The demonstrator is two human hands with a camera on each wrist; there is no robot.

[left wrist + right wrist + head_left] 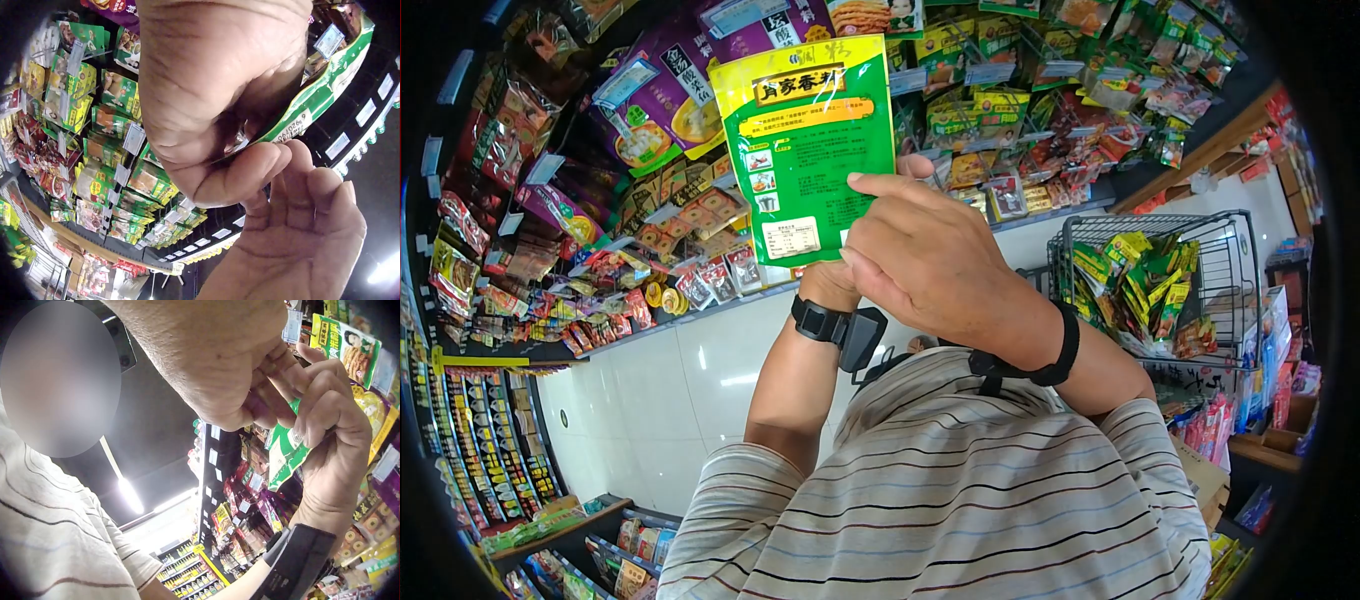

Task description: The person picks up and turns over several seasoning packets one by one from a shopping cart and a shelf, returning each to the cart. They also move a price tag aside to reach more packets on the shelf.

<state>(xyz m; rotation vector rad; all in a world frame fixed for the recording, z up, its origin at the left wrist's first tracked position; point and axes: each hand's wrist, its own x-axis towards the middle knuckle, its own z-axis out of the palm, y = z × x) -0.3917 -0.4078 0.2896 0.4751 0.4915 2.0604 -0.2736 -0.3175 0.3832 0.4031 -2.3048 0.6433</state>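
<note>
Left hand [337,440] clamped on green packet [805,150], right hand [925,245] over its edge, hold unclear, open floor [640,400] below

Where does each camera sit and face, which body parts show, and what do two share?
Head: head-worn, facing forward and down at the green packet; forearms, left grip, right grip, striped shirt show.
Left wrist: worn there, facing past the left grip toward hanging packets; right grip shows.
Right wrist: worn there, facing the left grip; right grip, striped shirt, blurred head show.
Both wrist views include the green packet.
</note>
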